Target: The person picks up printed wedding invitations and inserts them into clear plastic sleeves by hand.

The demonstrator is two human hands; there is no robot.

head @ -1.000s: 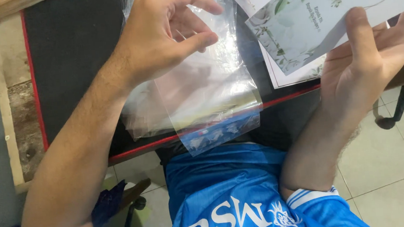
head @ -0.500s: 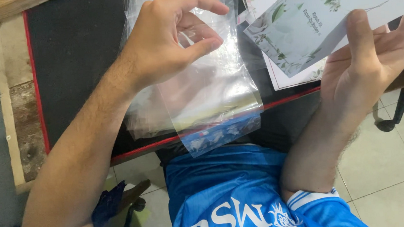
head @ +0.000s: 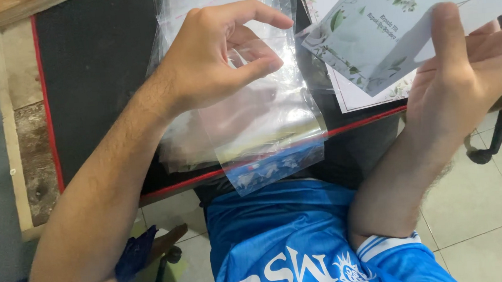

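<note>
A person's left hand hovers with thumb and forefinger curled toward each other, pinching the thin top sheet of a stack of clear plastic sleeves; the other fingers are tucked loosely behind. The right hand is held palm up, thumb pressed down on a pale card printed with green leaves, gripping it tilted in the air, its lower left corner close to the fingertips of the left hand. Under the left hand the sleeves lie in a loose pile, and their near edge hangs over the desk toward the person's body. Just beneath the held card, between the two hands, more cards with the same leafy print lie flat. All of this rests on a black desk mat with a red border, which spreads out to the left of the left forearm. Beyond the mat's left edge is a strip of worn wooden tabletop. Nearest the camera, below both forearms, is the person's blue shirt with white lettering, and pale floor tiles show below the right wrist.
</note>
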